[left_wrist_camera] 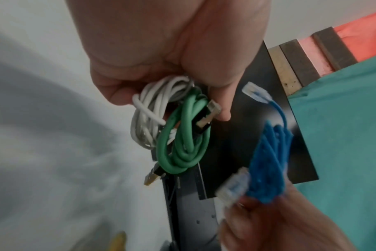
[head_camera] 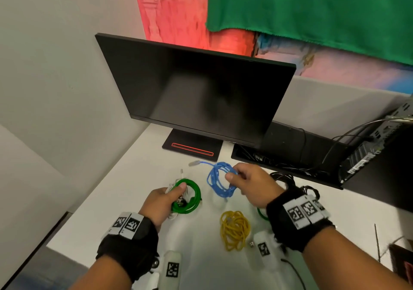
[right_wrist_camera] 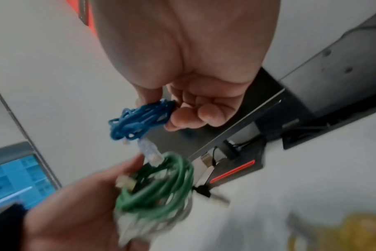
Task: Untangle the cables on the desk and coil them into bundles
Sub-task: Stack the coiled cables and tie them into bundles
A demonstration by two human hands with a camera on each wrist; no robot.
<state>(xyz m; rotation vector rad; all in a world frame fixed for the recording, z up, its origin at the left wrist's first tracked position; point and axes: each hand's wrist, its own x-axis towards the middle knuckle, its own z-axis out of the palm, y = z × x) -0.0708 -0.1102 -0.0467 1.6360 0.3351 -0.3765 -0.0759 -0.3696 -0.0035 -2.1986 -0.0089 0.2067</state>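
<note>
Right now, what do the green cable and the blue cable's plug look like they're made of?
Green cable: smooth, slightly glossy jacket, probably rubber or PVC; it bends in soft round loops. Blue cable's plug: clear hard plastic, since it looks see-through.

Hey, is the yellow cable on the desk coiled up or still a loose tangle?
Loosely coiled, not tidy. The yellow cable lies on the desk in uneven overlapping loops, with no tie visible around it and neither hand touching it.
</note>
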